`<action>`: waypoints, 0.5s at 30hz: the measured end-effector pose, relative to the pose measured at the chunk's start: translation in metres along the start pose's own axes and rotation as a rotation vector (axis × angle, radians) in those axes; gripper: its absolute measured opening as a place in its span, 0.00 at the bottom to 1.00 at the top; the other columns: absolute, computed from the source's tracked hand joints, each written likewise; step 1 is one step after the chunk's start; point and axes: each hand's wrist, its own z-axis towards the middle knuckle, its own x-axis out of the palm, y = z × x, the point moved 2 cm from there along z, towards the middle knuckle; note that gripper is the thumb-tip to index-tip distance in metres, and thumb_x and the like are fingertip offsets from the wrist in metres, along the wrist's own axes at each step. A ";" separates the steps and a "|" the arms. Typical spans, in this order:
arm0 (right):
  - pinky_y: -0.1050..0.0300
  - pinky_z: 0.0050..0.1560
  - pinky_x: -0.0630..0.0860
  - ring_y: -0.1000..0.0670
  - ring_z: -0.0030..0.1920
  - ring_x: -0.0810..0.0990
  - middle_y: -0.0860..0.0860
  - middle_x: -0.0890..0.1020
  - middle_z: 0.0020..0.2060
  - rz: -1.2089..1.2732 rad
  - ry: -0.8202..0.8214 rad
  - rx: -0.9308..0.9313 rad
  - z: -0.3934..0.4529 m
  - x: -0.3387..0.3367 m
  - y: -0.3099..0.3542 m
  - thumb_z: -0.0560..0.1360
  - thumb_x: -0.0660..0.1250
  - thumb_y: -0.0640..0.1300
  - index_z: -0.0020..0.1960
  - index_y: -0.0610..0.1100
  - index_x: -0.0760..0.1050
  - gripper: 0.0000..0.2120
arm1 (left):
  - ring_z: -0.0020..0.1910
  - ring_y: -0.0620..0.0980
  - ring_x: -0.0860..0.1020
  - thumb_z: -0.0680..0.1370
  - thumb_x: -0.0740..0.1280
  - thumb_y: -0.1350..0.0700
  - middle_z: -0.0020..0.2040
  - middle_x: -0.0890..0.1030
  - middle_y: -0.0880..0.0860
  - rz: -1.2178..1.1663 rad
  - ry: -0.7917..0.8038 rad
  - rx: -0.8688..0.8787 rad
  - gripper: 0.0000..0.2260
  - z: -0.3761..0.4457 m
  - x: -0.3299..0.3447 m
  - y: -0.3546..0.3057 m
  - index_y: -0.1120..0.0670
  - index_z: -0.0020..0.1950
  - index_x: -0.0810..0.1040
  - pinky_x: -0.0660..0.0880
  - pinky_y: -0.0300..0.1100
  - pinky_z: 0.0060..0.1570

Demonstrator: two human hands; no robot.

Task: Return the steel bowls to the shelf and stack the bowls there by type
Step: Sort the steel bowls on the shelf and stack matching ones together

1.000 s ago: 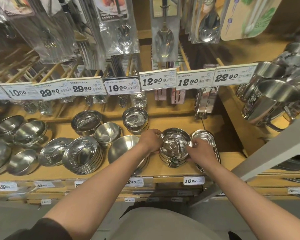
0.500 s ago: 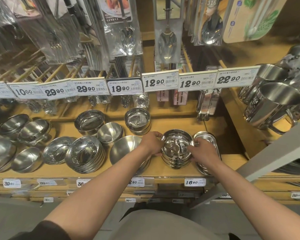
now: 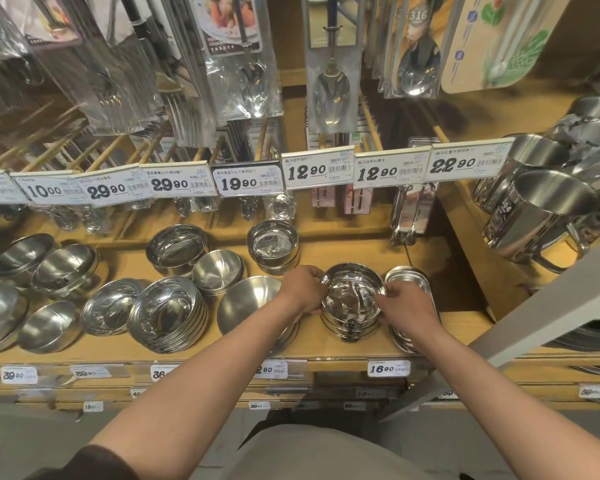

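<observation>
Little has moved: left hand [image 3: 300, 289] and right hand [image 3: 407, 306] still clasp the round, mirror-shiny steel bowl stack [image 3: 352, 301].

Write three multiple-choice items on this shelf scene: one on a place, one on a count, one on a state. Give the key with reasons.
1. What lies just right of the bowl stack in the hands?
A. oblong trays
B. a pan
C. chopsticks

2. How many hands touch that stack?
A. none
B. one
C. two

3. How does the stack stand?
A. upside down
B. upright on the shelf
C. lifted above the price tags

Key: 1 A, the trays sit against its right side. 2 C, the left hand and right hand hold its two sides. 3 B, its open mouth faces up and its base meets the shelf.
</observation>
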 end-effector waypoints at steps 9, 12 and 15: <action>0.54 0.47 0.68 0.46 0.49 0.77 0.45 0.83 0.50 -0.041 -0.149 -0.128 -0.020 -0.018 0.014 0.78 0.67 0.44 0.61 0.39 0.79 0.15 | 0.46 0.48 0.81 0.80 0.66 0.54 0.45 0.82 0.45 -0.135 -0.139 0.062 0.09 -0.026 -0.028 0.033 0.50 0.59 0.81 0.81 0.50 0.56; 0.58 0.52 0.65 0.49 0.52 0.75 0.49 0.80 0.51 -0.012 -0.192 -0.276 -0.030 -0.014 0.029 0.78 0.67 0.44 0.65 0.41 0.77 0.17 | 0.42 0.49 0.81 0.80 0.66 0.57 0.43 0.82 0.47 -0.194 -0.212 0.025 0.09 -0.047 -0.056 0.061 0.49 0.57 0.82 0.82 0.54 0.55; 0.58 0.50 0.67 0.49 0.50 0.77 0.47 0.80 0.48 0.049 -0.167 -0.354 -0.039 0.005 0.049 0.77 0.68 0.41 0.62 0.42 0.79 0.14 | 0.43 0.49 0.81 0.80 0.65 0.60 0.49 0.83 0.52 -0.292 -0.314 -0.024 0.08 -0.071 -0.088 0.091 0.52 0.56 0.81 0.84 0.49 0.47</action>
